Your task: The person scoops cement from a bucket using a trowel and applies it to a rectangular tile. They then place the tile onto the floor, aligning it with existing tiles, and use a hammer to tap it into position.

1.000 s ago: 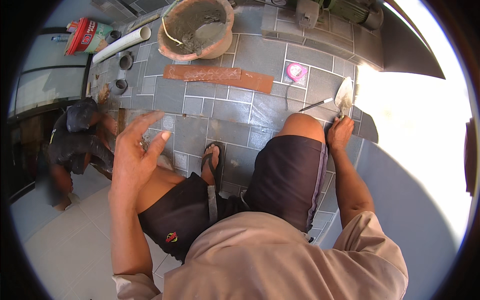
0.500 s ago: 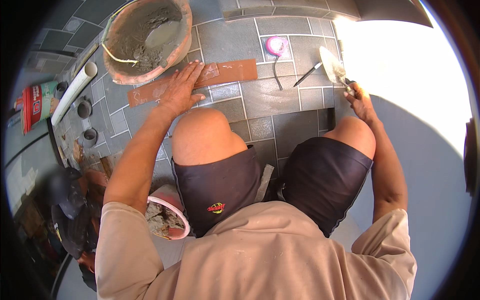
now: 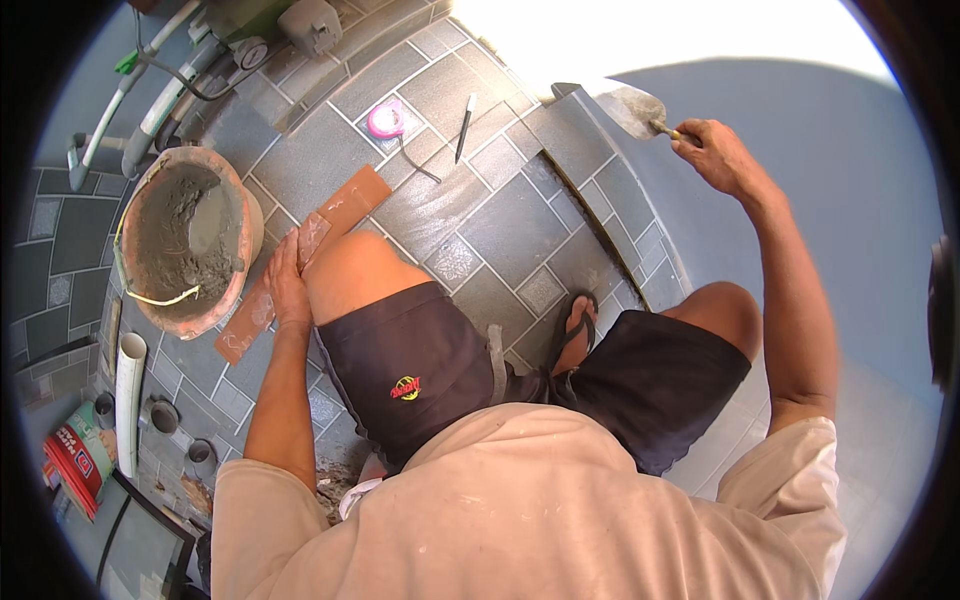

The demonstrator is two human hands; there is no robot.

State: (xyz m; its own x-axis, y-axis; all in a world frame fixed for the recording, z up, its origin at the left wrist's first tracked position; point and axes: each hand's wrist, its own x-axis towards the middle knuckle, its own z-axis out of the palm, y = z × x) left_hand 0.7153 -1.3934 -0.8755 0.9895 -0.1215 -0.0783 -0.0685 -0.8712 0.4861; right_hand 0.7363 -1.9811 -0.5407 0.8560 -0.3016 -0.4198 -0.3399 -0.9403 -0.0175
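Note:
My left hand (image 3: pixel 288 285) lies with its fingers stretched out on a reddish-brown flat strip (image 3: pixel 352 200), which has pale smears of mortar. The strip rests on grey patterned tiles, beside my left knee. Just left of it stands a worn orange bucket (image 3: pixel 254 222) with wet grey mortar inside. Out at the upper right, my right hand (image 3: pixel 718 158) is closed round the handle of a mortar-smeared trowel (image 3: pixel 632 110). The blade is held off to the hand's left, near the sunlit area. A pink tape measure (image 3: pixel 386 119) and a black marker with a white end (image 3: pixel 466 130) lie on the tiles ahead.
A narrow dark gap (image 3: pixel 590 222) runs between the tiles ahead of my sandalled foot. White pipe (image 3: pixel 129 400), grey pipe fittings (image 3: pixel 163 414) and a red-and-green bag (image 3: pixel 88 455) are at the left. Hoses and a green machine (image 3: pixel 245 20) stand at the upper left.
The view has swung to the right, so the bucket and strip appear farther left. My right hand has carried the trowel up and away from my right knee. My left hand stays on the strip.

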